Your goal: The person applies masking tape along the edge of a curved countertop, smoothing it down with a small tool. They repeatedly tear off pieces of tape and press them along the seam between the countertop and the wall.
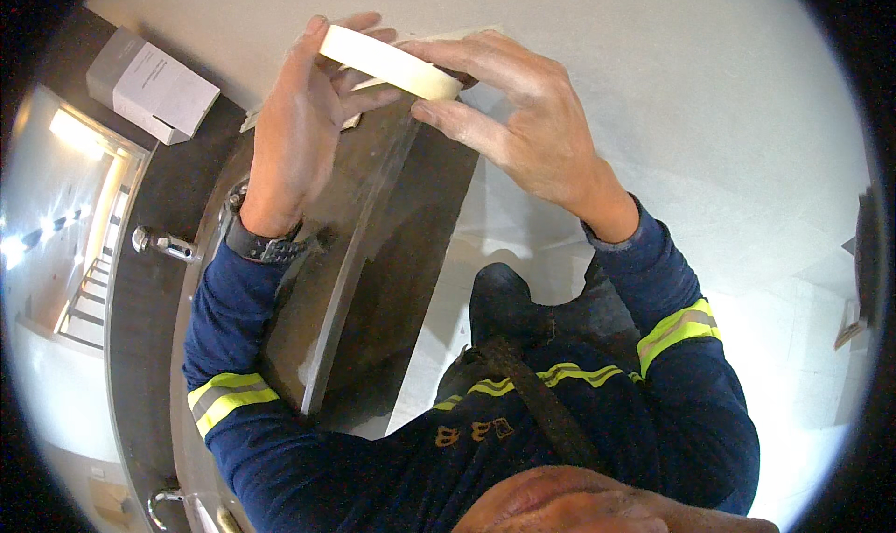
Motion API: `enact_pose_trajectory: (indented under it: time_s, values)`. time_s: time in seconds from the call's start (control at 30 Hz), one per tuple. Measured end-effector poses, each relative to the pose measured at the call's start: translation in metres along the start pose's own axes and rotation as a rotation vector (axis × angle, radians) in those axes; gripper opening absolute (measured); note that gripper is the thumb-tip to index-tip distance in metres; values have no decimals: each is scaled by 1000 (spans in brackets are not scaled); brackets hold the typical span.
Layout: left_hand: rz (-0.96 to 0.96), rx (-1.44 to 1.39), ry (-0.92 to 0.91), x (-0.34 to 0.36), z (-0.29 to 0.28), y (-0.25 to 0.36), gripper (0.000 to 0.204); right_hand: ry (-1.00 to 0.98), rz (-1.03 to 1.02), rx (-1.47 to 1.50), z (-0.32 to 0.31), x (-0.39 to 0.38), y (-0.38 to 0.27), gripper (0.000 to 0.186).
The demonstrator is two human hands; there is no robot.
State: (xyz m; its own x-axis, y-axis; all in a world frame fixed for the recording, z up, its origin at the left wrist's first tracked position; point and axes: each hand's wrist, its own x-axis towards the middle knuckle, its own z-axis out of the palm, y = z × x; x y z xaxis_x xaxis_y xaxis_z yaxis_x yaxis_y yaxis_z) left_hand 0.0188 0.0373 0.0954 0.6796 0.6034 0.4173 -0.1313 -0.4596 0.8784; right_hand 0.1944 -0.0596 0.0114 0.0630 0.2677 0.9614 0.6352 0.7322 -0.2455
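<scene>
A pale cream roll of masking tape is held up between my two hands, its outer side toward me. My left hand grips its left end, with some fingers stretched out behind the roll. At the right end, my right hand pinches the roll between thumb and bent fingers. A thin pale strip shows behind the right fingers; whether it belongs to the roll I cannot tell. The far side of the roll is hidden.
A grey-and-white box stands at the upper left on a dark surface. Beneath my hands runs a dark, dusty counter with a long straight edge. Chrome fittings and a mirror-like panel are on the left. A pale wall fills the right.
</scene>
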Motion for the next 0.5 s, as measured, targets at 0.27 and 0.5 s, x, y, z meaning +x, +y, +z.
enact_pose_trajectory:
  time_s: [0.27, 0.5]
  values:
    - [-2, 113, -78, -10, 12, 12, 81, 91, 10, 90, 2, 4, -4, 42]
    - [-154, -209, -54, -6, 10, 10, 84, 29, -16, 44, 2, 1, 4, 45]
